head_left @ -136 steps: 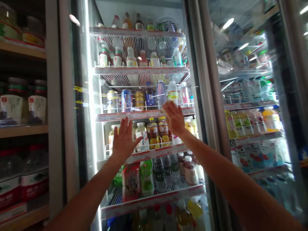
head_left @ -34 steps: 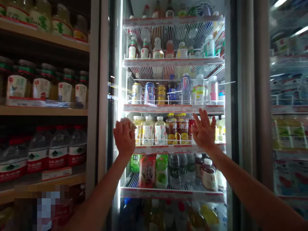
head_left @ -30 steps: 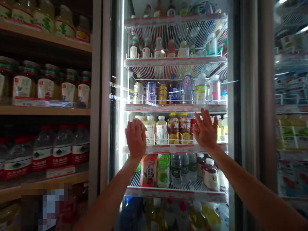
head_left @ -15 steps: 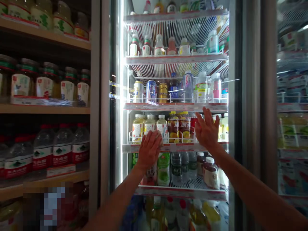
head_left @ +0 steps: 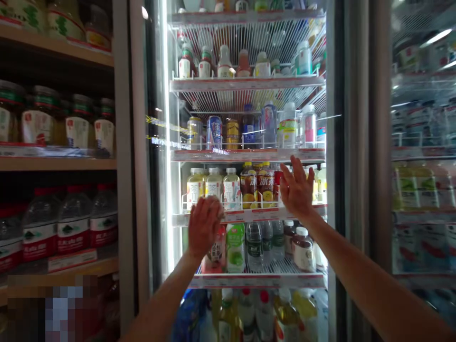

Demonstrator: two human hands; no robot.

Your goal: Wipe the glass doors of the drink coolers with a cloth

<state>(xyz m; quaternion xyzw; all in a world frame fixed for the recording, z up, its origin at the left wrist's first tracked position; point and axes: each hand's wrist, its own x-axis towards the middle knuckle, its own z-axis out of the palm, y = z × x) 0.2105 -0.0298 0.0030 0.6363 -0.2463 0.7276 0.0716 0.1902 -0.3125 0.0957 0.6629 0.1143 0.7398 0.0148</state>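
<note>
Both my hands are raised in front of the glass door of a lit drinks fridge. My left hand lies against the glass with its fingers together, and a pale, crumpled bit of what looks like cloth shows at its fingertips. Behind it are white-capped tea bottles and a red-labelled bottle. My right hand is spread flat, apparently on the glass, and holds nothing. It covers part of the row beside the brown iced-tea bottles.
Wooden shelves on the left hold jars and red-capped water bottles. A metal door frame stands at right, with another glazed drinks section beyond it. A pixelated patch covers the lower left corner.
The view has turned slightly right, so the fridge sits further left. My left hand has slid a little left and down over the glass. My right hand keeps about the same spot.
</note>
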